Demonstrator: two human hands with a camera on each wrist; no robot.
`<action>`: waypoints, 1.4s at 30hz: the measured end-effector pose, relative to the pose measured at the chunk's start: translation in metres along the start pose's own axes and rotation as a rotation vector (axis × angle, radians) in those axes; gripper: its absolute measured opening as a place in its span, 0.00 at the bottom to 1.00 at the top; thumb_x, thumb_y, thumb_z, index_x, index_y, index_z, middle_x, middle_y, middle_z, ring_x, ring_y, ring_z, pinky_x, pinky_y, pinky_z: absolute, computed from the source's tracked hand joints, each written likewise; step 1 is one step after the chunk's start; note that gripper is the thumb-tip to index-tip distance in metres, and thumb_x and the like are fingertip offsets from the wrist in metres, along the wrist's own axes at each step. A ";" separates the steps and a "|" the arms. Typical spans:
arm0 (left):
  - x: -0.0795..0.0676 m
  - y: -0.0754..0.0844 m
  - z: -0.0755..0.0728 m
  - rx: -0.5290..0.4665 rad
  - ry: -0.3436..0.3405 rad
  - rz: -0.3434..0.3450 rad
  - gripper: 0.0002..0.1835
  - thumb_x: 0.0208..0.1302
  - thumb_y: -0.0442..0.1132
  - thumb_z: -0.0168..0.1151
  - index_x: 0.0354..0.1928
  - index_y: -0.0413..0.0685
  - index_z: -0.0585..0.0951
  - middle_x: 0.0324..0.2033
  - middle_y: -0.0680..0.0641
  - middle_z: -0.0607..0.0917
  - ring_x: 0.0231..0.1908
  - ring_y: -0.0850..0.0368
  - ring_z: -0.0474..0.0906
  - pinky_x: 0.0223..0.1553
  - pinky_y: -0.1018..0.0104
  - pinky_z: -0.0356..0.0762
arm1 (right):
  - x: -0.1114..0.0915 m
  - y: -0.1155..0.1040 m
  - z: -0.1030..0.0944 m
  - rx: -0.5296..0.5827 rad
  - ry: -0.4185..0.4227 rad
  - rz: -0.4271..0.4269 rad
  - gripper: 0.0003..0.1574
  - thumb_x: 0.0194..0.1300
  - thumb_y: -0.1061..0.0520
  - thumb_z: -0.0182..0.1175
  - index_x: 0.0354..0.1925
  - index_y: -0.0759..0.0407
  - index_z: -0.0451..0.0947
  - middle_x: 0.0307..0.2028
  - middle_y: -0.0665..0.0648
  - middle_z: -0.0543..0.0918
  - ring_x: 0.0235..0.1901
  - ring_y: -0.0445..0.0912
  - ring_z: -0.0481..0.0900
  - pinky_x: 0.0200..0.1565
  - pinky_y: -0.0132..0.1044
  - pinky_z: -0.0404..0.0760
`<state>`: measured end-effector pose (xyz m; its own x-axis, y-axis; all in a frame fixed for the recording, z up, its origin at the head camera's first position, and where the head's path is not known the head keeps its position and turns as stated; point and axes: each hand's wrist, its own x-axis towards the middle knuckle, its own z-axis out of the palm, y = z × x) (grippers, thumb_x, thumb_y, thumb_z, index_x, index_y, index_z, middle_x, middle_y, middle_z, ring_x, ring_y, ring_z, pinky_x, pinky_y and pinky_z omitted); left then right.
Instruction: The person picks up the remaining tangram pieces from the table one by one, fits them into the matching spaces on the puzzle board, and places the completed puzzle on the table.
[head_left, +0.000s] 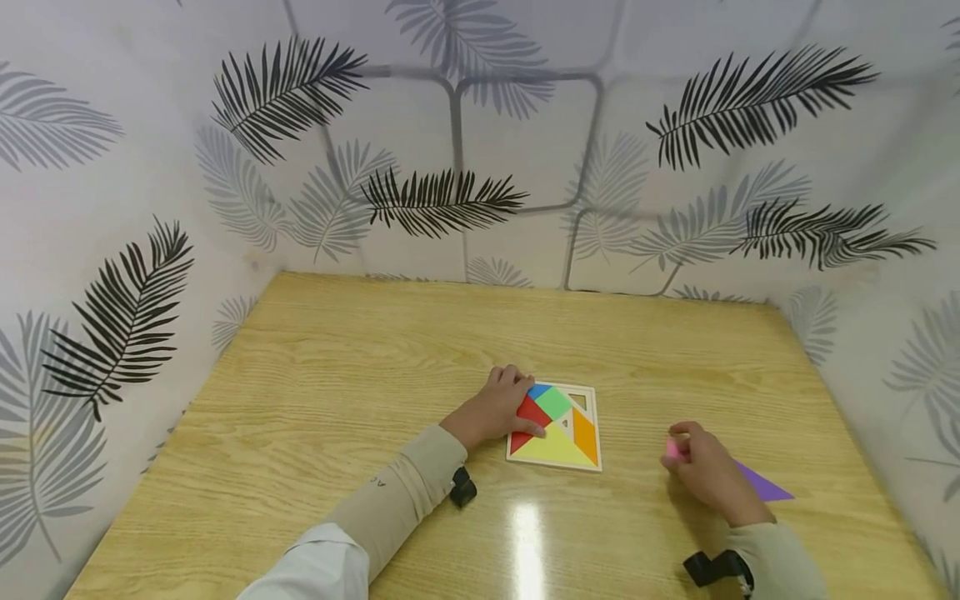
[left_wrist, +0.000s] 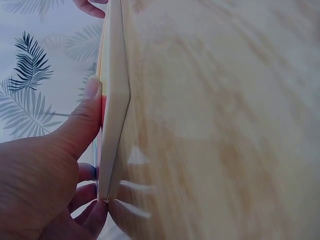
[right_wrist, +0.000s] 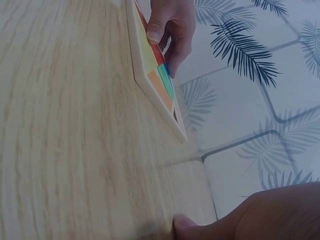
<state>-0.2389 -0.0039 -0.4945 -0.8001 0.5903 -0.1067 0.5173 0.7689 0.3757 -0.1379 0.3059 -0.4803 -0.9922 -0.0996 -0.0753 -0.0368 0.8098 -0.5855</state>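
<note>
A square tangram puzzle board (head_left: 551, 466) with a pale frame lies on the wooden table. Red (head_left: 529, 410), yellow (head_left: 557, 450), blue (head_left: 537, 390), green (head_left: 554, 403) and orange (head_left: 584, 437) pieces sit in it; bare spots show at its upper right and centre. My left hand (head_left: 495, 411) holds the board's left side, thumb on top, fingers at the far left corner. Right of the board, my right hand (head_left: 705, 471) pinches a pink piece (head_left: 674, 450), mostly covered by the fingers. A purple triangle (head_left: 765, 485) lies beside that hand, partly hidden by it.
The wooden table (head_left: 337, 375) ends at a leaf-patterned wall covering (head_left: 510, 150) at the back and both sides. A bright light reflection shows on the tabletop in front of the board. Black straps (head_left: 716, 569) hang at both wrists.
</note>
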 end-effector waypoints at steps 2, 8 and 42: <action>-0.001 0.000 -0.001 -0.002 0.002 -0.001 0.48 0.51 0.67 0.60 0.69 0.45 0.61 0.60 0.46 0.62 0.58 0.49 0.54 0.55 0.64 0.63 | 0.001 0.000 0.002 0.004 -0.002 -0.007 0.27 0.59 0.65 0.62 0.52 0.77 0.63 0.37 0.68 0.78 0.38 0.56 0.77 0.39 0.50 0.74; -0.004 0.002 -0.004 -0.004 -0.004 -0.007 0.48 0.51 0.66 0.60 0.69 0.45 0.61 0.60 0.45 0.62 0.58 0.48 0.54 0.56 0.63 0.63 | 0.001 -0.001 0.005 -0.014 -0.014 -0.009 0.26 0.58 0.65 0.62 0.52 0.75 0.65 0.36 0.66 0.79 0.37 0.55 0.77 0.39 0.49 0.74; -0.001 0.000 0.000 -0.002 0.016 0.005 0.49 0.50 0.67 0.60 0.69 0.45 0.61 0.59 0.46 0.62 0.58 0.49 0.54 0.56 0.64 0.63 | 0.006 -0.019 0.019 0.272 0.133 -0.076 0.14 0.61 0.64 0.61 0.45 0.66 0.74 0.30 0.57 0.80 0.28 0.44 0.79 0.29 0.33 0.77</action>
<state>-0.2385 -0.0043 -0.4940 -0.8021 0.5903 -0.0898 0.5208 0.7652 0.3783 -0.1405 0.2793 -0.4850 -0.9954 -0.0629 0.0729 -0.0962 0.6171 -0.7810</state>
